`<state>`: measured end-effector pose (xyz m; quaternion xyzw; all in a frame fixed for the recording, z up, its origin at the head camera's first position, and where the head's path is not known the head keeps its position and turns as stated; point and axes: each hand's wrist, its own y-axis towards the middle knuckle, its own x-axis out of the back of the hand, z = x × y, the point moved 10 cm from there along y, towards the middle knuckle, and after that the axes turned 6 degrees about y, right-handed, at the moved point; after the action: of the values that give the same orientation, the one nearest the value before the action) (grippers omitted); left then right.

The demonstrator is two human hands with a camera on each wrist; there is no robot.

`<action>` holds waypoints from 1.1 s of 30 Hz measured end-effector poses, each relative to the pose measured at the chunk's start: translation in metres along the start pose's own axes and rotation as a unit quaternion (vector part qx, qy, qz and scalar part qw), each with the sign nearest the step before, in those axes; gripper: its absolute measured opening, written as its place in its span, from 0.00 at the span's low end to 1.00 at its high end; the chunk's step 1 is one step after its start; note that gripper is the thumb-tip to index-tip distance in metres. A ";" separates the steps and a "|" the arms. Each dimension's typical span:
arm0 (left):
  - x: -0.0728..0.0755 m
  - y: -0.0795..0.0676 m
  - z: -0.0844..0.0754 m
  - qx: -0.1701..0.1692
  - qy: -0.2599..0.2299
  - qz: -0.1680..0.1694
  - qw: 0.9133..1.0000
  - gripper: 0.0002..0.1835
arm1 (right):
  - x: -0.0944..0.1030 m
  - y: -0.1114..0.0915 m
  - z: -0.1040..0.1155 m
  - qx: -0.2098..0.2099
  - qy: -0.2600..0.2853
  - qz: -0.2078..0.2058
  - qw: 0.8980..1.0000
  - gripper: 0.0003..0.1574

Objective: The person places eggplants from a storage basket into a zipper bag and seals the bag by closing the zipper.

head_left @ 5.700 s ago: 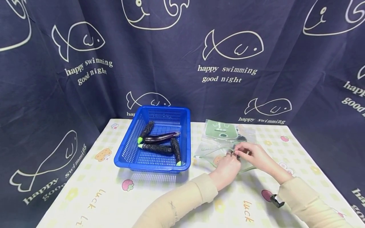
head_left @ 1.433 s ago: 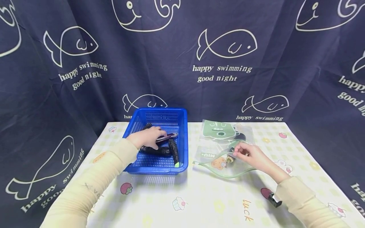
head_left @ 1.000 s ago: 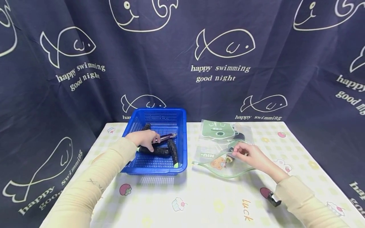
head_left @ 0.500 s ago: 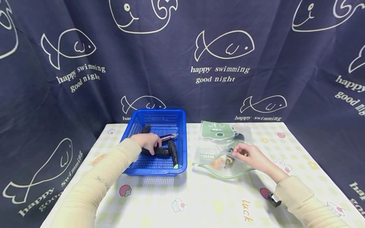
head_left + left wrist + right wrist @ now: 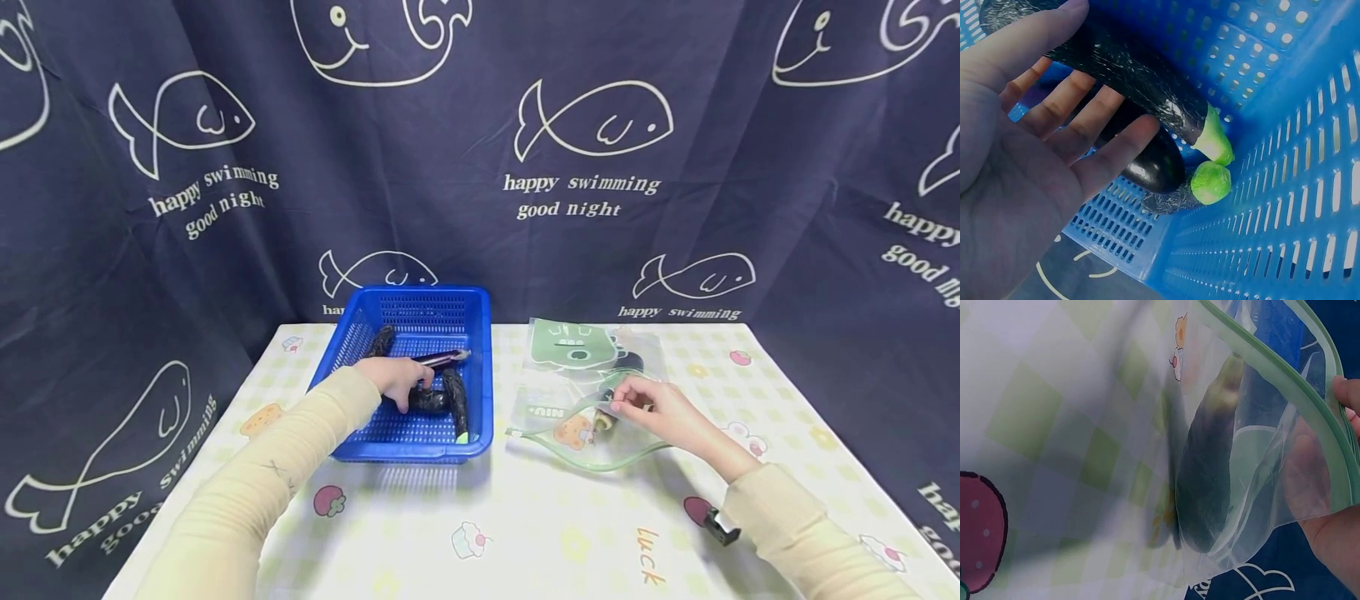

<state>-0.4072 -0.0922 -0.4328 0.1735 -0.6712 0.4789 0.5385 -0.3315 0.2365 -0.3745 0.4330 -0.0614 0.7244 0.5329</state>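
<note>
In the head view, my left hand (image 5: 397,379) reaches into the blue basket (image 5: 411,452). Its thumb and fingers straddle a rough black eggplant (image 5: 429,402), which shows a green tip in the left wrist view. Beside the fingers lies a glossy eggplant (image 5: 1160,162). Another rough eggplant (image 5: 456,400) slants at the basket's right side, and one more (image 5: 382,340) sits at the left. My right hand (image 5: 660,408) pinches the rim of a clear zip bag (image 5: 558,379), whose mouth gapes. Inside the bag lies a purple eggplant (image 5: 1210,469) with a pale end.
A patterned cloth (image 5: 525,533) covers the table. A small black clip-like object (image 5: 722,527) is at the right sleeve. Behind the table hangs a dark blue curtain (image 5: 442,208) with fish drawings.
My left hand has left the bag and entered the basket, shifting there from the glossy eggplant towards the rough one in front. The right hand stays at the bag's rim.
</note>
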 end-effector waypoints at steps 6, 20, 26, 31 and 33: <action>-0.003 0.002 0.006 0.026 0.004 0.009 1.000 0.26 | 0.000 0.000 -0.004 -0.010 -0.002 -0.002 1.000 0.07; -0.009 0.000 0.009 0.044 0.000 0.021 0.999 0.27 | 0.000 -0.001 -0.004 -0.010 -0.004 -0.001 1.000 0.08; -0.008 -0.001 0.009 0.031 -0.004 0.017 0.999 0.26 | 0.000 -0.001 -0.005 -0.011 -0.004 -0.002 1.000 0.08; -0.002 -0.001 0.004 0.012 -0.007 0.015 1.000 0.26 | 0.001 0.000 -0.004 -0.006 -0.006 -0.002 1.000 0.10; -0.001 0.000 0.002 0.005 0.000 0.012 1.000 0.26 | 0.001 0.000 -0.004 -0.004 -0.006 -0.002 1.000 0.10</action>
<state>-0.4079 -0.0945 -0.4331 0.1685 -0.6708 0.4888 0.5318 -0.3335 0.2396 -0.3763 0.4354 -0.0670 0.7204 0.5356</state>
